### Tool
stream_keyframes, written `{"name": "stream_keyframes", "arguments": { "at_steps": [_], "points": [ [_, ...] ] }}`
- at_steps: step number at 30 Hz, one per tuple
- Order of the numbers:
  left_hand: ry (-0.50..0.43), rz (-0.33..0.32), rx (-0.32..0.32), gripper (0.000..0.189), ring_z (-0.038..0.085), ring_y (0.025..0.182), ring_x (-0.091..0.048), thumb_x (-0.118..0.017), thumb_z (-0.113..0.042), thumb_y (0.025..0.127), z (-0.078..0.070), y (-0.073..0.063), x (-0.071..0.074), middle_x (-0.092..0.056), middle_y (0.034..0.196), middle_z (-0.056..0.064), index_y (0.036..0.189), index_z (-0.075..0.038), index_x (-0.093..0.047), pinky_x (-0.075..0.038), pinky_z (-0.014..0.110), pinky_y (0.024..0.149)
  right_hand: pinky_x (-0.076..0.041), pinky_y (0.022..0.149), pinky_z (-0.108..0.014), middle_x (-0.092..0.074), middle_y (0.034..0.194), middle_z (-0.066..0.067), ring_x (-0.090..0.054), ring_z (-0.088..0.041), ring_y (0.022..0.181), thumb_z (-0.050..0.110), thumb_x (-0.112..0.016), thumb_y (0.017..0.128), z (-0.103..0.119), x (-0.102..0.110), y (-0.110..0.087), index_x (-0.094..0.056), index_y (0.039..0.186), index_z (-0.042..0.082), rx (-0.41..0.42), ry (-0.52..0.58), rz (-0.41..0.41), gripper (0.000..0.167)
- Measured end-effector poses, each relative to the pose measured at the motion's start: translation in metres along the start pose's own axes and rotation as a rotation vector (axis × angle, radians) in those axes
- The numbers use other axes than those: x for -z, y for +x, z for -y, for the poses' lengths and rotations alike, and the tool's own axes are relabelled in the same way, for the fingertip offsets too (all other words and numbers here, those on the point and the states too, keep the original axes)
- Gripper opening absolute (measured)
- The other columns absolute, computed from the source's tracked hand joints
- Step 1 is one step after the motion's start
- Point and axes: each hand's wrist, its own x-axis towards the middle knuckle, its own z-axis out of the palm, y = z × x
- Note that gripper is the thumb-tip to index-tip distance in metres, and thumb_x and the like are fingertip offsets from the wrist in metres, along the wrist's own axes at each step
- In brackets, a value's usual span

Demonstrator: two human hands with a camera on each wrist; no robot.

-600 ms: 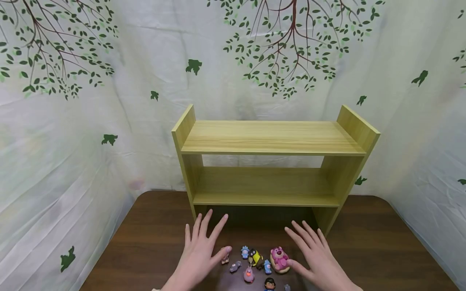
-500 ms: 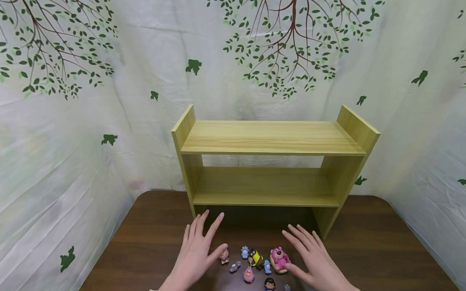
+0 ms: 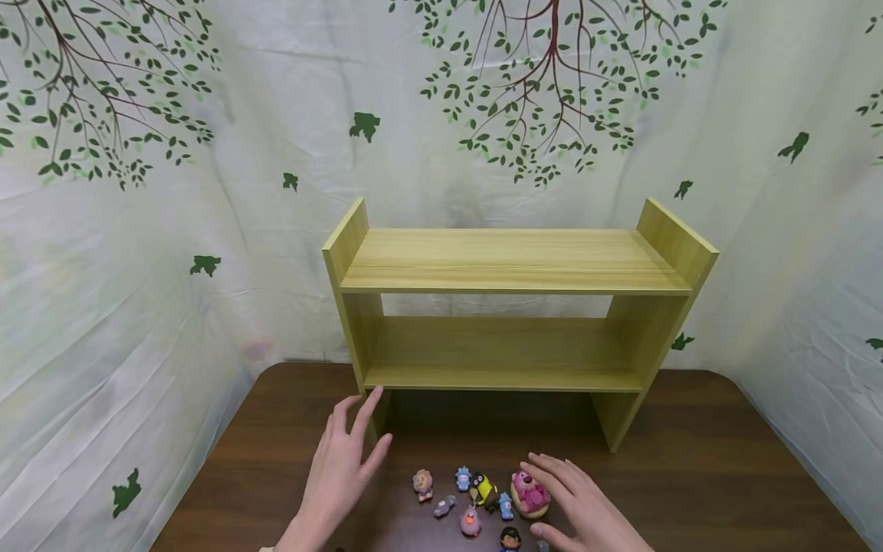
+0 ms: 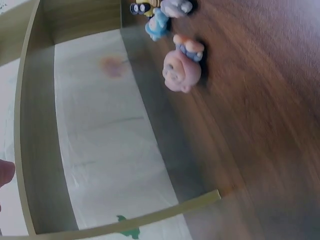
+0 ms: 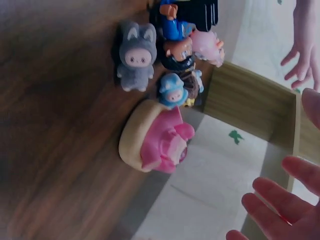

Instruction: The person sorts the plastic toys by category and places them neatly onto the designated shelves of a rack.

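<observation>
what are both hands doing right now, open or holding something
Left hand: open, holding nothing.
Right hand: open, holding nothing, near the pink bear figure.

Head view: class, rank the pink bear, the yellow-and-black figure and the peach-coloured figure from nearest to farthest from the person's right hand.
1. Pink bear: just left of the right hand.
2. Yellow-and-black figure: farther left, mid-group.
3. Peach-coloured figure: at the group's left end.
</observation>
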Motion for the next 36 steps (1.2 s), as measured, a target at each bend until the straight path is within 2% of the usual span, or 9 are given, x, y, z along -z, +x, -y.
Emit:
{"name": "stream_keyframes", "arguments": {
  "at_steps": [4, 7, 12, 15, 19, 23, 25, 30, 36],
  "points": [
    [-0.013, -0.026, 0.011, 0.077, 0.039, 0.109, -0.05, -0.072, -0.023, 0.084, 0.007, 0.002, 0.0, -0.041, 0.13, 0.018, 0.15, -0.028, -0.032, -0.047, 0.053, 0.074, -0.035, 0.1, -0.032, -0.051, 0.134, -0.004, -0.05, -0.021, 0.119, 0.037, -0.075, 0.08, -0.001, -0.006, -0.002, -0.051, 0.137, 0.011, 0.059, 0.006, -0.007, 0.067],
    [-0.025, -0.023, 0.021, 0.078, 0.039, 0.111, -0.049, -0.071, -0.022, 0.085, 0.012, 0.004, 0.0, -0.04, 0.132, 0.018, 0.151, -0.028, -0.03, -0.047, 0.054, 0.075, -0.045, 0.088, -0.039, -0.051, 0.134, -0.003, -0.05, -0.019, 0.118, 0.035, -0.076, 0.079, 0.0, -0.01, -0.004, -0.051, 0.137, 0.01, 0.08, 0.032, -0.002, 0.068],
    [-0.041, -0.02, 0.017, 0.077, 0.037, 0.111, -0.049, -0.071, -0.021, 0.086, 0.018, 0.007, -0.003, -0.04, 0.135, 0.016, 0.151, -0.027, -0.03, -0.046, 0.054, 0.076, -0.045, 0.089, -0.033, -0.052, 0.134, -0.007, -0.053, -0.022, 0.115, 0.033, -0.076, 0.08, -0.002, -0.018, -0.006, -0.051, 0.136, 0.006, 0.138, 0.086, -0.005, 0.067],
    [-0.053, -0.023, 0.001, 0.077, 0.036, 0.112, -0.049, -0.071, -0.02, 0.085, 0.022, 0.009, -0.005, -0.041, 0.135, 0.015, 0.151, -0.025, -0.031, -0.047, 0.054, 0.077, -0.047, 0.087, -0.033, -0.053, 0.133, -0.007, -0.054, -0.021, 0.114, 0.035, -0.073, 0.082, -0.006, -0.025, -0.01, -0.047, 0.139, 0.01, 0.139, 0.148, 0.021, 0.068],
    [-0.081, -0.017, -0.015, 0.076, 0.035, 0.114, -0.049, -0.071, -0.017, 0.086, 0.025, 0.01, -0.008, -0.042, 0.135, 0.015, 0.151, -0.023, -0.031, -0.047, 0.052, 0.08, -0.046, 0.088, -0.032, -0.05, 0.135, -0.003, -0.051, -0.017, 0.117, 0.043, -0.07, 0.084, -0.023, -0.052, -0.024, -0.041, 0.144, 0.016, 0.116, 0.238, 0.069, 0.072],
    [-0.102, -0.004, -0.015, 0.076, 0.034, 0.114, -0.05, -0.071, -0.016, 0.086, 0.027, 0.01, -0.011, -0.044, 0.134, 0.014, 0.151, -0.022, -0.031, -0.047, 0.052, 0.081, -0.045, 0.088, -0.029, -0.05, 0.132, -0.002, -0.05, -0.016, 0.116, 0.044, -0.067, 0.086, -0.035, -0.074, -0.035, -0.041, 0.144, 0.016, 0.124, 0.27, 0.105, 0.07],
    [-0.111, 0.003, -0.011, 0.076, 0.034, 0.114, -0.05, -0.071, -0.016, 0.086, 0.028, 0.009, -0.013, -0.046, 0.133, 0.013, 0.151, -0.023, -0.031, -0.047, 0.051, 0.08, -0.047, 0.085, -0.031, -0.052, 0.128, 0.0, -0.052, -0.016, 0.112, 0.042, -0.065, 0.088, -0.027, -0.069, -0.032, -0.044, 0.142, 0.017, 0.106, 0.269, 0.129, 0.063],
    [-0.14, 0.012, 0.003, 0.077, 0.032, 0.114, -0.052, -0.069, -0.013, 0.087, 0.031, 0.007, -0.017, -0.048, 0.131, 0.011, 0.151, -0.025, -0.029, -0.049, 0.051, 0.077, -0.049, 0.081, -0.03, -0.058, 0.116, -0.002, -0.056, -0.015, 0.104, 0.036, -0.062, 0.092, -0.006, -0.052, -0.022, -0.056, 0.129, 0.009, 0.143, 0.2, 0.109, 0.046],
    [-0.167, -0.001, 0.004, 0.08, 0.035, 0.113, -0.053, -0.069, -0.007, 0.086, 0.036, 0.006, -0.023, -0.051, 0.129, 0.013, 0.152, -0.025, -0.028, -0.049, 0.052, 0.077, -0.05, 0.078, -0.03, -0.058, 0.111, -0.001, -0.057, -0.015, 0.1, 0.036, -0.06, 0.093, -0.001, -0.051, -0.019, -0.06, 0.122, 0.005, 0.143, 0.176, 0.115, 0.042]
  ]
}}
